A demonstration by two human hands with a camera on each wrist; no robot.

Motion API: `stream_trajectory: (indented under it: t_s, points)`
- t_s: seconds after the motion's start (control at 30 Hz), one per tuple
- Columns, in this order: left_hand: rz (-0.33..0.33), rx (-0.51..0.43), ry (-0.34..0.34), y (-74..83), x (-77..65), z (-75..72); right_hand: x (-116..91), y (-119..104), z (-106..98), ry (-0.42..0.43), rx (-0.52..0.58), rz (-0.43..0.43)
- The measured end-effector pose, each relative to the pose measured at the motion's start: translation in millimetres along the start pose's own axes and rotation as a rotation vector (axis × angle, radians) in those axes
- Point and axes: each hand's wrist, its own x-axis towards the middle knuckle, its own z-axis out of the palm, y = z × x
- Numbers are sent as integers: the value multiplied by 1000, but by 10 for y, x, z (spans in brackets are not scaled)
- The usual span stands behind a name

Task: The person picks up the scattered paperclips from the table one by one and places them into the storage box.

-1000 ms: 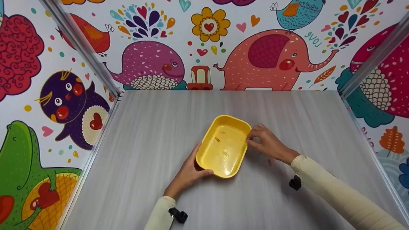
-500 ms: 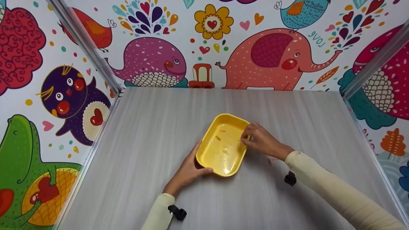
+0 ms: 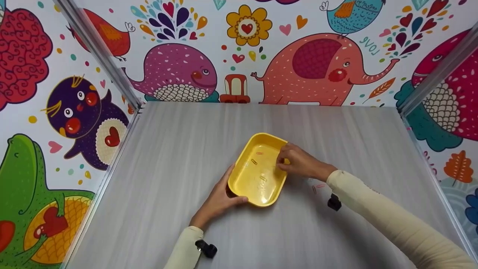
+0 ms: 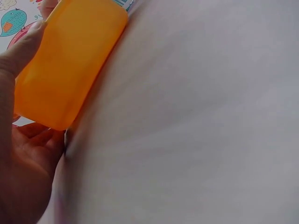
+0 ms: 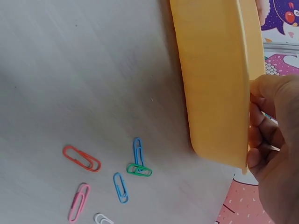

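Observation:
A yellow plastic tray stands in the middle of the table, with several paper clips inside, among them a pink clip and a dark-edged clip. My left hand grips the tray's near-left corner, thumb over the rim and fingers along the outer wall. Over the right rim reaches my right hand, its fingertips pinched together inside the tray. The thin paper clip between them is hidden now by the fingers. In the right wrist view the curled fingers lie just beyond the tray wall.
On the table right of the tray lie several loose paper clips: a red clip, a green clip overlapping a blue clip, a pink clip and a white clip. Cartoon-printed walls enclose the table.
My right hand has moved left over the rim, from the tray's right edge to inside it. The thin clip seen at its fingertips earlier is out of sight. My left hand keeps its grip.

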Motion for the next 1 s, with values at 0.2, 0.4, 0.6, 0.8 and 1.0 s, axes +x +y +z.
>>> stream_trajectory:
  t_s: [0.2, 0.4, 0.6, 0.8, 1.0]
  points:
    - [0, 6, 3, -3, -2, -1, 70, -28, -3, -43, -26, -20]
    - [14, 9, -7, 17, -7, 3, 121, -38, 29, -76, -52, -13]
    - [14, 4, -4, 0, -2, -2, 185, -60, 94, -88, -70, -30]
    - [11, 1, -10, 9, -6, 0, 239, -86, 141, -93, -93, -66]
    - [9, 4, -1, 2, -4, 4, 272, -117, 161, -115, -104, -61]
